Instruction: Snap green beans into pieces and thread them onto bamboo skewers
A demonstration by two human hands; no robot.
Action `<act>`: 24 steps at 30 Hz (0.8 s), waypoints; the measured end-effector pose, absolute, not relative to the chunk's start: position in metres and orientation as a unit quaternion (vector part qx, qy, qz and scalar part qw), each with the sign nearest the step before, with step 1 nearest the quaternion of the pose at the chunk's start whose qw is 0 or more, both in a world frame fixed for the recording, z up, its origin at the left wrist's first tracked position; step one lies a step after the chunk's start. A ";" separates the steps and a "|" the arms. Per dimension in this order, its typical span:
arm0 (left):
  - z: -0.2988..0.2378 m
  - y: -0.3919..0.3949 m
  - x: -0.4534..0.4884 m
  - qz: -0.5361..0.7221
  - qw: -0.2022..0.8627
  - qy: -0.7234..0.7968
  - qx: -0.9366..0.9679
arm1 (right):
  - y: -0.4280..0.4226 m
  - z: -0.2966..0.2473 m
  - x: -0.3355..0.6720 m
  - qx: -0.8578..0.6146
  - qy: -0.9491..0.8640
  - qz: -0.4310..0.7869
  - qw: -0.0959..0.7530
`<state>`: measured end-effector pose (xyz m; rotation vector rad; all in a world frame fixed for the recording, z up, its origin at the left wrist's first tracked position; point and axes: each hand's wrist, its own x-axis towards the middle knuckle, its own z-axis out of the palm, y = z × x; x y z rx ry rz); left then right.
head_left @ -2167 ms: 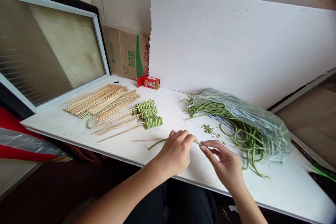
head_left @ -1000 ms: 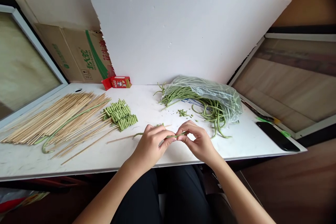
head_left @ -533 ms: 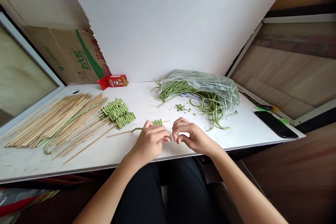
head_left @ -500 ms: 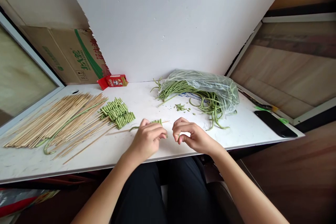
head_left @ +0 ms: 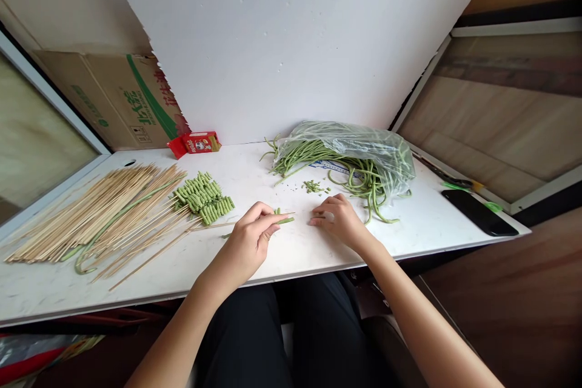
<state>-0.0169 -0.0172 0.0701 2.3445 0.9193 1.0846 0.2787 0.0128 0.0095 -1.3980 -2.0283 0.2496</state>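
Note:
My left hand [head_left: 254, 233] is closed on a long bean [head_left: 285, 220], whose short end sticks out past the fingertips to the right. Just behind those fingers lies a wooden skewer [head_left: 289, 213] with green bean pieces on it, mostly covered by the hand. My right hand [head_left: 334, 221] is low over the table a little way to the right, fingers pinched together. A small pale patch shows at its fingers; I cannot make out what they hold. To the left are finished rows of bean pieces on skewers [head_left: 202, 197].
Loose bamboo skewers [head_left: 91, 212] cover the table's left side, with a long bean across them. A plastic bag of long beans [head_left: 350, 145] lies at the back right, small bean ends [head_left: 313, 186] before it. A phone [head_left: 479, 212] and a red box [head_left: 202, 142] also lie there.
My hands have moved apart slightly, the right one outward and down toward the table. The bean end in my left hand now sticks out to the right.

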 end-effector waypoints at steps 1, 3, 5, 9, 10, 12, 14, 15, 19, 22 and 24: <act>0.069 -0.017 -0.016 0.393 0.192 0.329 0.837 | 0.009 0.016 0.277 -0.526 -0.775 0.101 0.335; 0.067 -0.018 -0.014 0.409 0.184 0.330 0.830 | -0.001 0.033 0.268 -0.489 -0.779 0.147 0.363; 0.064 -0.020 -0.009 0.423 0.186 0.333 0.822 | -0.013 0.050 0.255 -0.435 -0.774 0.248 0.388; 0.059 -0.022 -0.002 0.433 0.200 0.330 0.815 | -0.030 0.068 0.233 -0.382 -0.758 0.318 0.423; 0.058 -0.022 -0.001 0.431 0.202 0.332 0.814 | -0.031 0.069 0.231 -0.382 -0.756 0.313 0.429; 0.057 -0.022 -0.002 0.425 0.198 0.337 0.817 | -0.032 0.068 0.230 -0.386 -0.755 0.298 0.437; 0.057 -0.021 -0.003 0.419 0.188 0.337 0.822 | -0.031 0.067 0.231 -0.386 -0.763 0.285 0.434; 0.057 -0.021 -0.003 0.418 0.186 0.335 0.823 | -0.030 0.066 0.231 -0.382 -0.770 0.279 0.429; 0.055 -0.022 -0.003 0.407 0.199 0.334 0.827 | -0.032 0.067 0.228 -0.362 -0.791 0.244 0.429; 0.055 -0.024 -0.001 0.393 0.210 0.330 0.832 | -0.034 0.066 0.224 -0.356 -0.791 0.237 0.438; 0.055 -0.025 0.000 0.382 0.220 0.325 0.837 | -0.034 0.065 0.222 -0.346 -0.796 0.248 0.431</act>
